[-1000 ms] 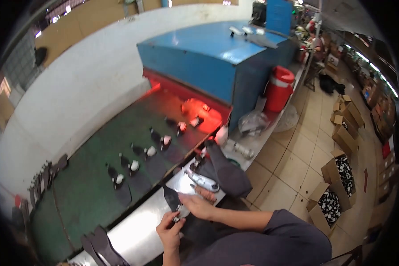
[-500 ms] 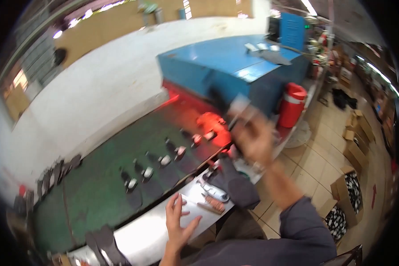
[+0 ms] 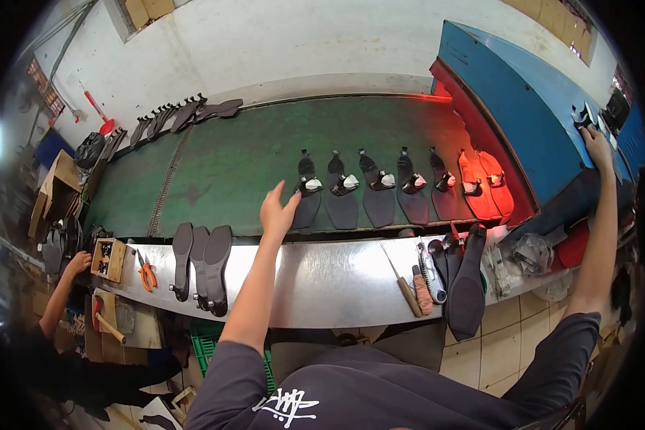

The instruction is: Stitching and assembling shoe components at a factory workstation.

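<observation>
My left hand (image 3: pixel 278 211) hovers open over the near edge of a green conveyor belt (image 3: pixel 247 168), its fingers apart and nothing in them. Just right of it lies the first in a row of dark sandal soles with straps and white wads (image 3: pixel 307 197). At the row's right end, a pair of sandals (image 3: pixel 482 188) glows red beside the blue machine housing (image 3: pixel 527 107). Stretched far right, my right hand (image 3: pixel 596 149) rests atop that housing, its fingers closed at small black-and-white pieces (image 3: pixel 584 117). What exactly it grips is too small to tell.
Along the metal ledge (image 3: pixel 322 276) lie loose soles (image 3: pixel 215 269), orange-handled pliers (image 3: pixel 147 276), a wooden-handled awl (image 3: pixel 407 290) and a dark sole (image 3: pixel 467 301). A small wooden box (image 3: pixel 109 258) stands left, near another person's hand (image 3: pixel 80 262). More soles line the belt's far edge.
The view has swung left. My right hand, blurred in front of the housing before, is now on its top at the small pieces. My left hand has moved from over the ledge to the belt's edge.
</observation>
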A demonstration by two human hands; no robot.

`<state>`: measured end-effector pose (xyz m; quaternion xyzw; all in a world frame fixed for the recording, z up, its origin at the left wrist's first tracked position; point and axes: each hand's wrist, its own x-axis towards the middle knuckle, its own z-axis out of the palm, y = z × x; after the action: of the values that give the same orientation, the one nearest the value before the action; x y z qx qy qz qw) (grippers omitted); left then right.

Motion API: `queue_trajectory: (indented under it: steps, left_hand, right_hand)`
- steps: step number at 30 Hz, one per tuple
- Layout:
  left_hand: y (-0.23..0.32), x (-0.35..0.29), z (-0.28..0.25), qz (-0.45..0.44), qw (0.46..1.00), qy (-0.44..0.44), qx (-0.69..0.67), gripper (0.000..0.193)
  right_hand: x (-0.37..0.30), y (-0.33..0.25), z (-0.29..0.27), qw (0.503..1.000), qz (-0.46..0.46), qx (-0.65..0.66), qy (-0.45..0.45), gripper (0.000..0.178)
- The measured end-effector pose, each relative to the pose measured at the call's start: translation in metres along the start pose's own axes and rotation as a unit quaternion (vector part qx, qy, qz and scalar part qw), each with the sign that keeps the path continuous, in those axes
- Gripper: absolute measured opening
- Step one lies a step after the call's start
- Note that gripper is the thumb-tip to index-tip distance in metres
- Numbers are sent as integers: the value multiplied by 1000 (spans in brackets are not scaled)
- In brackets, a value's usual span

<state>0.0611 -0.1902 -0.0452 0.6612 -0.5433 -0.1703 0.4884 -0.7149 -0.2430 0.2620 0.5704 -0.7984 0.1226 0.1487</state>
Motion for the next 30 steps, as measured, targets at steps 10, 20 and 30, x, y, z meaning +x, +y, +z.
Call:
queue_trajectory:
  steps: [10,20,30]
  left_hand:
    - [-21,38,39,30,992,-57,110,31]
    - [24,-11,3,119,985,98,-83,26]
    - [132,-176,-71,-172,743,-320,-562,23]
  right_hand:
    - [-102,-69,-47,930,-75,131,336,46]
    - [-334,-295,8,829,-243,503,41,21]
    - [-411,-388,55,278,-37,871,-404,45]
